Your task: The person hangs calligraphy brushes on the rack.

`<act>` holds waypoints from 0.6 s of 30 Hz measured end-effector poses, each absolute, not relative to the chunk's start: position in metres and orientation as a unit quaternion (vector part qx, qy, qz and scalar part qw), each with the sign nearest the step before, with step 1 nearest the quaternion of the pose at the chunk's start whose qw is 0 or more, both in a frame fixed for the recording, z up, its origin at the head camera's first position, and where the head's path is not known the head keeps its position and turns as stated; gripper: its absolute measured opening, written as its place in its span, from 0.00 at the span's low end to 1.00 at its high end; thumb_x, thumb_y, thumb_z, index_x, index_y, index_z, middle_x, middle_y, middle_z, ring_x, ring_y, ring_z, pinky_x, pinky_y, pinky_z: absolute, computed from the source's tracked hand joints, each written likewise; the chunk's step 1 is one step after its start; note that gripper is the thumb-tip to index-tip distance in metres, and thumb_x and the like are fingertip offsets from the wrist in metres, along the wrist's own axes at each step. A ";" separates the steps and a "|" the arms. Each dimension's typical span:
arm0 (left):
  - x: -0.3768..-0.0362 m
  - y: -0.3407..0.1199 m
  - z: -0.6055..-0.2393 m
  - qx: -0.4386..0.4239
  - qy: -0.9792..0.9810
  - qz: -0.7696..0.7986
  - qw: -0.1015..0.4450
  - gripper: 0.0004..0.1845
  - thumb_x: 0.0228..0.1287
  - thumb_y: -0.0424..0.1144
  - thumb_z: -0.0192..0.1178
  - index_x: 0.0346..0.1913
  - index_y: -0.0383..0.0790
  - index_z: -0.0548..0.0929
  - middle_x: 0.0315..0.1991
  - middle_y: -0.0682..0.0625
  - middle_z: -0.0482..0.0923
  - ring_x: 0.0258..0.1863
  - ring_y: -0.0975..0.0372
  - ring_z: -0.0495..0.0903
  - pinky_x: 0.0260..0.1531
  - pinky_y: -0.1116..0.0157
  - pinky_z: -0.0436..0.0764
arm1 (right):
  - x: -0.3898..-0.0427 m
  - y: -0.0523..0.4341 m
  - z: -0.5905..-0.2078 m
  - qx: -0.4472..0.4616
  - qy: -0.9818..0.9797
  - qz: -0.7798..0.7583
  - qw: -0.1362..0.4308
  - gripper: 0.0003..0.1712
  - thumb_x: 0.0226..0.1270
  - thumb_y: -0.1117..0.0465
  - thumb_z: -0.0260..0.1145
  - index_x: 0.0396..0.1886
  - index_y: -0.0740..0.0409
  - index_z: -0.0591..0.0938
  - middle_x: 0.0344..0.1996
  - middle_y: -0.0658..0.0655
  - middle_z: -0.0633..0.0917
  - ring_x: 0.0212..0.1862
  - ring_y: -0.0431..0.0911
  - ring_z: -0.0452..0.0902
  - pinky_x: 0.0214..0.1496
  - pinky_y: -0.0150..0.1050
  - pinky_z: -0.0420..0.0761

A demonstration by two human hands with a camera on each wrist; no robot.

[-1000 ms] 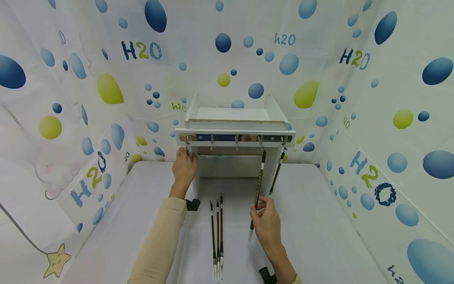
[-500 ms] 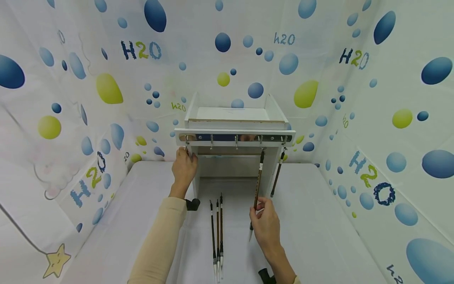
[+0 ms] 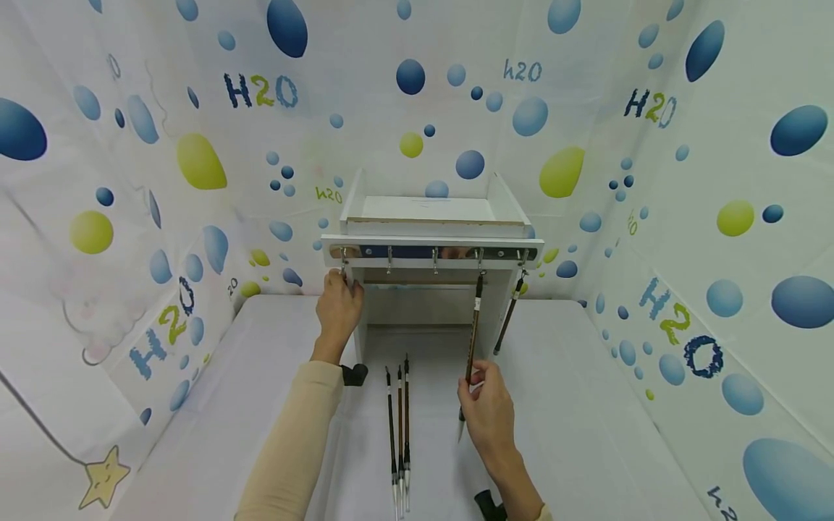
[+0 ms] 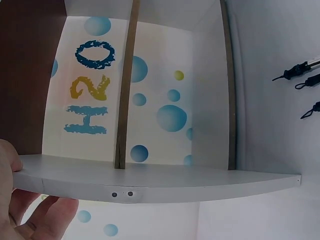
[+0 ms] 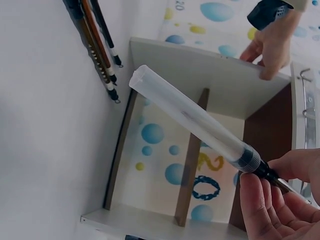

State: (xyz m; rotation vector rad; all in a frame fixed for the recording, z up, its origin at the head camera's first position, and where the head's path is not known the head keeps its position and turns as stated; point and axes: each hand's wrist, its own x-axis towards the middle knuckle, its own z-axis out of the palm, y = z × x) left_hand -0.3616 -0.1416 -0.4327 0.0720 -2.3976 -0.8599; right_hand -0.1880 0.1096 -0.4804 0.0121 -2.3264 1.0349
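Observation:
My right hand (image 3: 490, 405) pinches a calligraphy brush (image 3: 474, 329) low on its handle, holding it tip down. A clear cap (image 5: 185, 112) covers the brush's tip in the right wrist view. The brush's top end is right at the fourth hook from the left on the rack's metal hook rail (image 3: 410, 252). A second brush (image 3: 508, 316) hangs tilted from the rightmost hook. My left hand (image 3: 339, 311) grips the side panel of the white shelf rack (image 4: 165, 182) near its top left corner, thumb on the inner face and fingers outside.
Three capped brushes (image 3: 400, 427) with loops at their tops lie side by side on the white table (image 3: 573, 434), in front of the rack. An open tray (image 3: 426, 210) forms the rack's top. Patterned white sheets (image 3: 365, 87) surround the table.
The top of the held brush has shifted slightly left at the fourth hook. The brush on the rightmost hook sways a little. Both hands stay almost still.

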 end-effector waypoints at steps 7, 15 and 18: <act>-0.362 -0.142 -0.433 0.027 -0.899 -0.323 0.295 0.18 0.70 0.42 0.53 0.50 0.28 0.72 0.42 0.33 0.76 0.33 0.33 0.82 0.32 0.39 0.80 | -0.191 0.110 -0.480 0.007 -0.876 0.385 0.290 0.20 0.60 0.67 0.72 0.51 0.64 0.78 0.32 0.55 0.83 0.27 0.39 0.76 0.23 0.28 0.73; -0.361 -0.141 -0.432 0.029 -0.900 -0.326 0.288 0.19 0.70 0.42 0.53 0.52 0.27 0.71 0.44 0.33 0.76 0.34 0.33 0.82 0.33 0.40 0.80 | -0.197 0.111 -0.488 0.010 -0.880 0.377 0.288 0.20 0.60 0.68 0.72 0.51 0.64 0.78 0.32 0.55 0.83 0.26 0.39 0.76 0.22 0.28 0.72; -0.361 -0.141 -0.432 0.026 -0.899 -0.325 0.293 0.19 0.70 0.42 0.53 0.52 0.27 0.71 0.44 0.33 0.76 0.33 0.33 0.82 0.32 0.40 0.80 | -0.200 0.112 -0.491 0.010 -0.880 0.373 0.293 0.20 0.59 0.68 0.72 0.51 0.64 0.78 0.31 0.55 0.83 0.26 0.40 0.77 0.22 0.28 0.73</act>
